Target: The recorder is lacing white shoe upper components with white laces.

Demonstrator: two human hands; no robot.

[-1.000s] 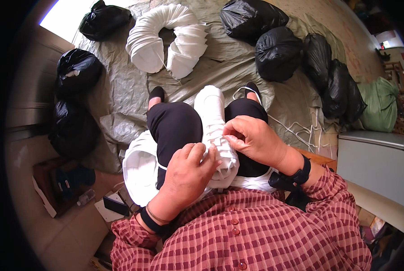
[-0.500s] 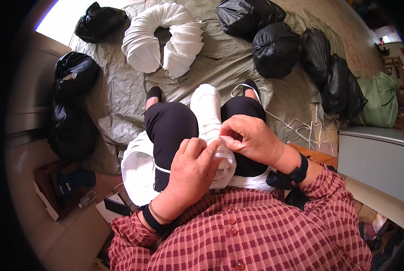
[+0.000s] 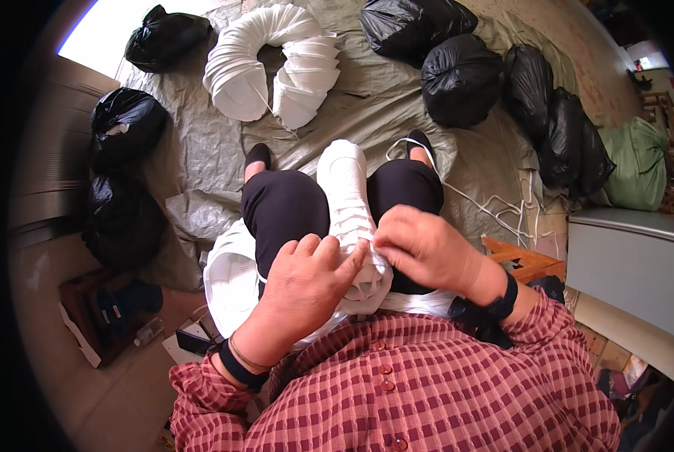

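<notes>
Right hand [image 3: 431, 252] has drawn slightly away from the left hand [image 3: 303, 275]: their fingertips, together half a second ago, now stand a little apart, leaving more of the crossed white lace [image 3: 349, 216] uncovered. Its fingers are bunched at the lacing, though whether they pinch a strand I cannot tell; the left index finger stretches over the laces, its grip hidden too. Between the knees sits the white shoe upper [image 3: 343, 169], toe outward. Beyond lies a ring of stacked white pieces [image 3: 307, 75], among black bags [image 3: 461, 79]. No brand or writing is legible on the shoe upper.
</notes>
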